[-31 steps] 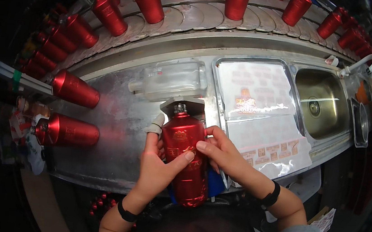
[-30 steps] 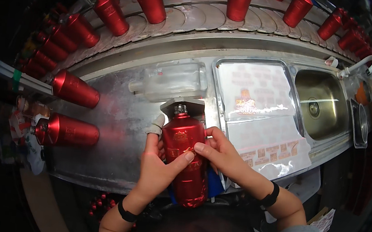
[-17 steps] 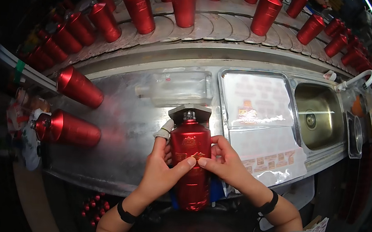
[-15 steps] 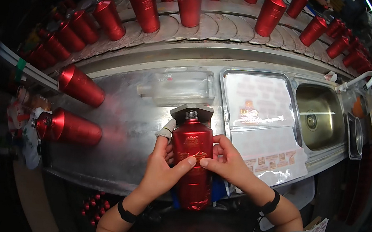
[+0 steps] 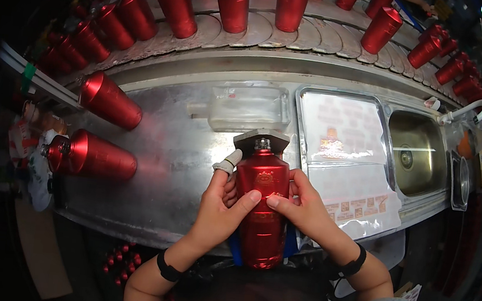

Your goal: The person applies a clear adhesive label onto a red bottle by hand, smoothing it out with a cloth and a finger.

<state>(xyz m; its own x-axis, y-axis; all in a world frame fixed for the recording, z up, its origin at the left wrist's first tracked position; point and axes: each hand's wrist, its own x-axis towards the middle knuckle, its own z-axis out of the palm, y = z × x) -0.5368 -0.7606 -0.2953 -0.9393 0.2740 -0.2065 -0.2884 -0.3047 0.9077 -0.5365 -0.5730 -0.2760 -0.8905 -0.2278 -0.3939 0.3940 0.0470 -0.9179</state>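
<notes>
A red metallic bottle (image 5: pixel 261 241) leans back with its neck up against a dark grey angular block (image 5: pixel 280 141). My left hand (image 5: pixel 216 206) grips its left side, with the thumb lying on the front face. A pale finger cover (image 5: pixel 225 165) sits on that hand's index finger. From the other side, my right hand (image 5: pixel 306 207) grips the bottle, its thumb tip close to the left one. Both thumbs press at a gold relief decoration across the bottle's middle and partly hide it. Above them a gold crest (image 5: pixel 264 178) shows.
Two red bottles (image 5: pixel 111 100) lie on the steel worktop (image 5: pixel 171 202) at left. A clear glass bottle (image 5: pixel 251 109) lies behind the block. To the right are a tray with sticker sheets (image 5: pixel 343 126) and a sink (image 5: pixel 414 154). More red bottles stand on a curved conveyor (image 5: pixel 253 29) beyond.
The bottles on the conveyor have moved to the right. My hands and the held bottle appear slightly further right and up, and my thumbs cover more of the gold decoration.
</notes>
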